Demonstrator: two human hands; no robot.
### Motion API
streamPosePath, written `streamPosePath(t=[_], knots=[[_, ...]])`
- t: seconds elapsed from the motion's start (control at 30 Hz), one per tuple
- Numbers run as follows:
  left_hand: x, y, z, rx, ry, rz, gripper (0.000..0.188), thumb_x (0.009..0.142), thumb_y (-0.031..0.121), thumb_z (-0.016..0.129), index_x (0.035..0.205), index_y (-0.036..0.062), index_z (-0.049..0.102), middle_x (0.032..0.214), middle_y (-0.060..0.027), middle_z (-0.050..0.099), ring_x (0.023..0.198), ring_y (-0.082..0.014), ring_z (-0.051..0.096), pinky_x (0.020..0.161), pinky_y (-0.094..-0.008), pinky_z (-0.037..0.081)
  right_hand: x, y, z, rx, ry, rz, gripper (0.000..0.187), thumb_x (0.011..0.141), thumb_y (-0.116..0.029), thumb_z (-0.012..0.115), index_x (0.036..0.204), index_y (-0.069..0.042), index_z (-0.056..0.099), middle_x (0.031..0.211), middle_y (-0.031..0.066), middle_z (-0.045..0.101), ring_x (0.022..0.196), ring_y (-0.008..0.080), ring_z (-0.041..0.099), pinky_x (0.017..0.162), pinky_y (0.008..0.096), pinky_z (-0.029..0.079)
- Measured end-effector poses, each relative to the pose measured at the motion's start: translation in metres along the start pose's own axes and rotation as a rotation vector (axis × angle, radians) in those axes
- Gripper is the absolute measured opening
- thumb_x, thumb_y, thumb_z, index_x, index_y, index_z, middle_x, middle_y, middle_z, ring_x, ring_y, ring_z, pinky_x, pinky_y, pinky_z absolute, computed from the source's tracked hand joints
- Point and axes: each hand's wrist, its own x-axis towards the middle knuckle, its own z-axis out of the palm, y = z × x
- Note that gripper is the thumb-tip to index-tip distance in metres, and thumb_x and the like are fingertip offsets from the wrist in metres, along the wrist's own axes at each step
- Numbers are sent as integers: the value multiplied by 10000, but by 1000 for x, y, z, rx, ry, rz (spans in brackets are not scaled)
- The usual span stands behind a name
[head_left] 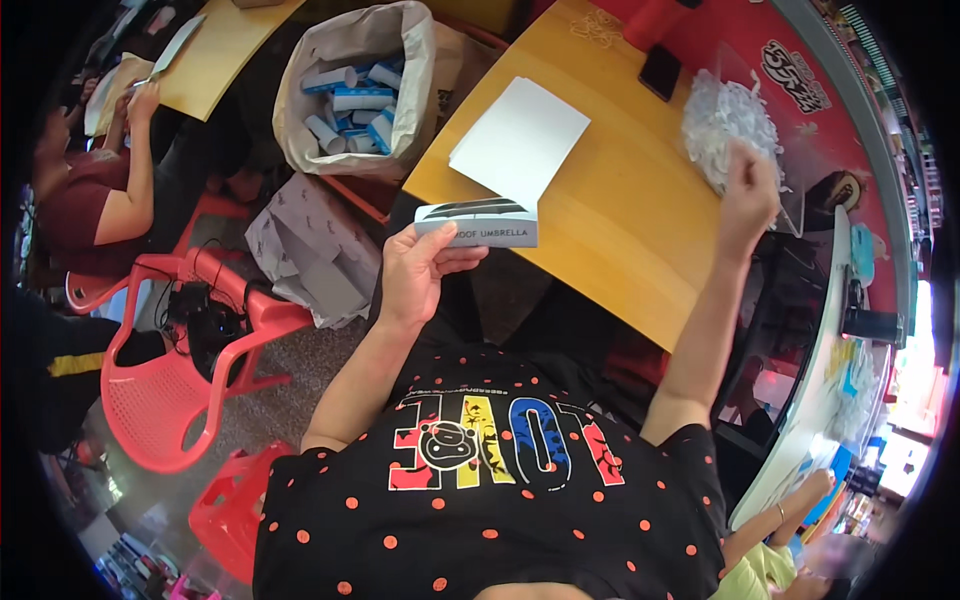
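Observation:
My left hand grips a small flat grey box with dark printing, thumb on its near side and fingers underneath. The box is held up at the near left edge of the yellow wooden table, in front of a stack of white sheets. My right hand is raised at the table's right side, fingers curled together, over a heap of small white strips in clear plastic. Whether it holds a strip is hidden.
A large paper sack of blue-and-white rolls stands left of the table. Beside it lies a crumpled grey bag. A red chair bears a black bag. A dark phone lies near the strips. Other people sit at far left and lower right.

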Motion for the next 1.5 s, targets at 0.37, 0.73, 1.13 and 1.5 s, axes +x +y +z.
streamPosePath(t=[0.37, 0.73, 1.13, 1.5], knots=[[7, -3, 11, 76, -25, 21, 238, 916, 108, 546, 1038, -89, 598, 920, -214, 674, 764, -269, 701, 694, -327, 591, -121, -116, 46, 845, -414, 470, 74, 776, -9, 701, 828, -10, 646, 799, -1, 610, 667, 46, 503, 630, 195, 418], [6, -10, 4, 211, -37, 70, 234, 910, 117, 565, 1023, -80, 622, 904, -198, 681, 747, -243, 699, 690, -305, 579, -132, -104, 61, 1160, -495, 920, 157, 820, -63, 681, 925, 32, 612, 777, 44, 656, 594, 59, 560, 521, 182, 416], [3, -19, 15, 313, 44, 75, 198, 824, 43, 689, 988, -52, 633, 874, -123, 686, 736, -165, 678, 641, -248, 563, -143, -133, 62, 1278, -596, 959, 187, 844, -38, 652, 1010, 28, 600, 809, 63, 651, 454, 52, 505, 389, 172, 354], [11, -24, 3, 320, -1, 31, 173, 847, 129, 691, 940, -9, 647, 809, -81, 681, 592, -112, 635, 502, -197, 485, -149, -124, 64, 1343, -548, 1004, 153, 885, -80, 610, 984, 35, 624, 713, 43, 632, 415, 50, 456, 379, 183, 333]])
